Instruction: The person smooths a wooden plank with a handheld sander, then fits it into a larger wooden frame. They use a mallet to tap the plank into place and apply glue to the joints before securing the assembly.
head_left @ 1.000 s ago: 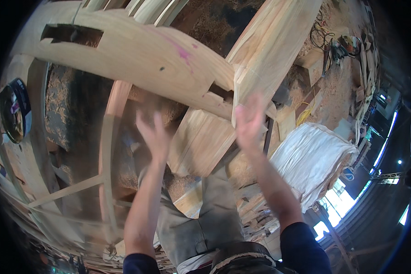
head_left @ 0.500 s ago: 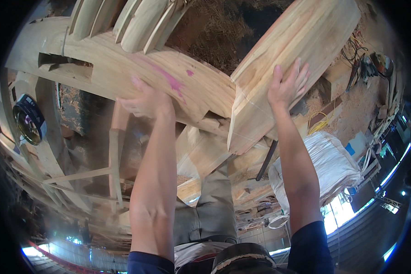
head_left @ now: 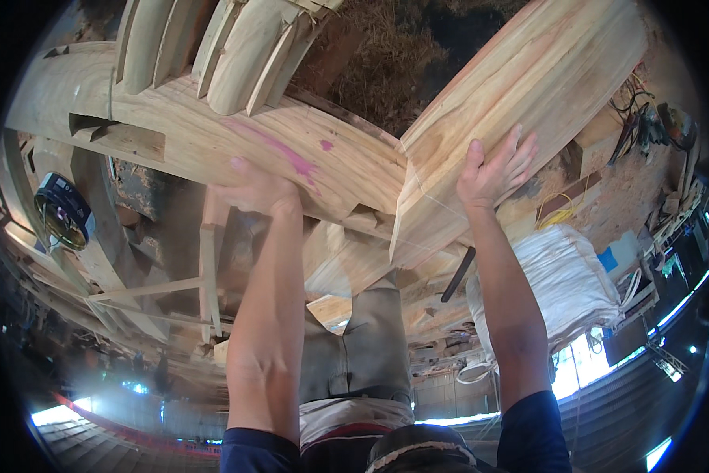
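Observation:
A long, pale wooden beam (head_left: 204, 134) with pink stains and a rectangular slot runs from the far left to the middle. At its right end it meets a second, thicker beam (head_left: 520, 102), which slants up to the far right. My left hand (head_left: 258, 189) is closed over the near edge of the left beam, thumb on top and the other fingers partly hidden. My right hand (head_left: 496, 173) lies against the near side of the thicker beam, its fingers spread and nothing grasped.
Curved wooden pieces (head_left: 248, 59) stand on the left beam. A dark round tin (head_left: 64, 211) is at the left. Wooden struts (head_left: 210, 268) stand below the beam. At the right are a white sack (head_left: 555, 276), a dark bar (head_left: 458, 274), a yellow cord (head_left: 558, 214) and tangled cables (head_left: 630, 118).
The view has shifted slightly. My right hand has slid a little toward me along the thicker beam. The left hand's fingers have settled at the left beam's near edge.

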Motion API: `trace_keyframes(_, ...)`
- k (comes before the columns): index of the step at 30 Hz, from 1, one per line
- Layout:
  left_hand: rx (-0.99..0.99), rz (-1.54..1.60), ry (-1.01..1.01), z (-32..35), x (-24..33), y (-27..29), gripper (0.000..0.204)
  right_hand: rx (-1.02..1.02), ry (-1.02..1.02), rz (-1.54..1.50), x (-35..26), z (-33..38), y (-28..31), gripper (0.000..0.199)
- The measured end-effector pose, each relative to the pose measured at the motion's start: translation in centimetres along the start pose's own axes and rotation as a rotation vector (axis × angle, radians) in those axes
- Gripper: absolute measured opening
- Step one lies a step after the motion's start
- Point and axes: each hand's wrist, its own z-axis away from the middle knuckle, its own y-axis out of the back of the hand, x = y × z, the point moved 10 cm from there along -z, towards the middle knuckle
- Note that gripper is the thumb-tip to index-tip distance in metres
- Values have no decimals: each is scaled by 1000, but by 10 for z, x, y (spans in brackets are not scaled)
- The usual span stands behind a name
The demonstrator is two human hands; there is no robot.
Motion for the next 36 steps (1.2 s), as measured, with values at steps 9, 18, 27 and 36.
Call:
trace_keyframes(9, 11, 68, -86, -4, -3, -3, 87, -27, -24, -15, 1, 1, 0, 90)
trace_keyframes(18, -47, 93, -11, -10, -26, -13, 107, 53, -5, -83, -4, 4, 1, 84)
trace_keyframes(27, -89, 125, 9, -7, -24, -11, 105, 78, 21, -239, -9, 48, 1, 71)
trace_keyframes(36, 383, -65, -188, -2, -15, 4, 86, -40, 67, -280, -12, 203, -6, 65)
